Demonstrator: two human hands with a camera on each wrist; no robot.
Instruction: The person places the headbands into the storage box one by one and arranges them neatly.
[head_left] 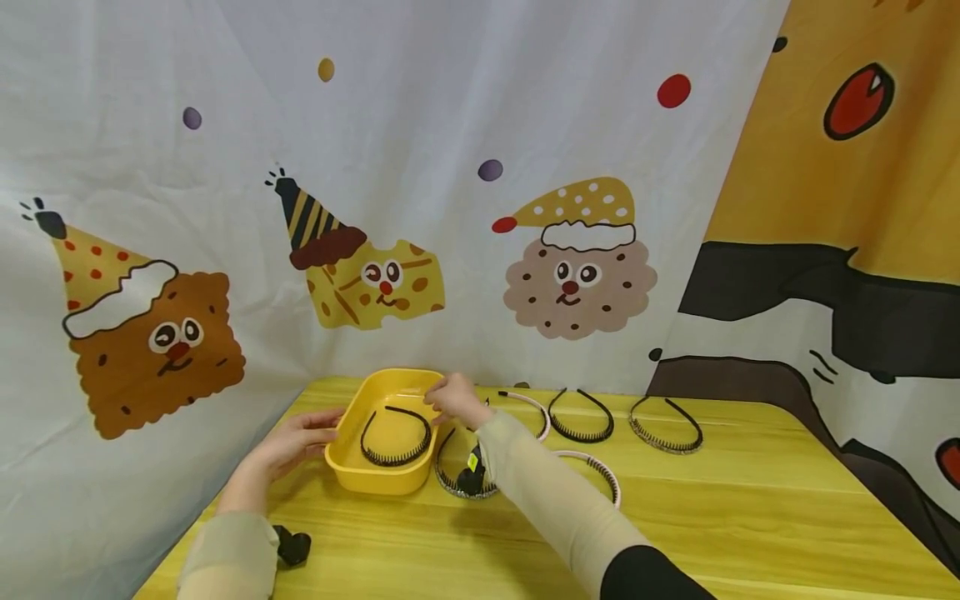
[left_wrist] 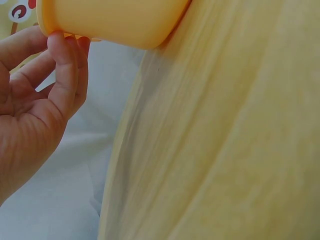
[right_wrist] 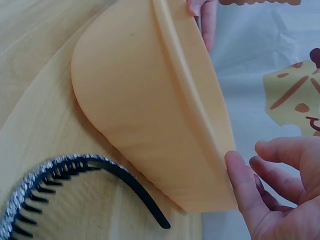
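A yellow plastic basin (head_left: 384,481) stands on the table, with a black toothed headband (head_left: 396,460) inside it. My left hand (head_left: 298,442) holds the basin's left rim; in the left wrist view its bent fingers and thumb meet at the rim. At the far right of the rim is my right hand (head_left: 459,402). In the right wrist view one digit of the right hand (right_wrist: 280,200) touches the rim, while the other fingers stand bent and apart from it. A glittery black headband (right_wrist: 37,177) lies just outside the basin, partly hidden by the right wrist camera in the head view.
More headbands lie to the right: a pink one (head_left: 536,406), a black one (head_left: 581,436), a glittery one (head_left: 675,449) and another pink one (head_left: 611,477) partly behind my right sleeve. A printed cloth (head_left: 465,108) hangs behind the wooden table (head_left: 750,517).
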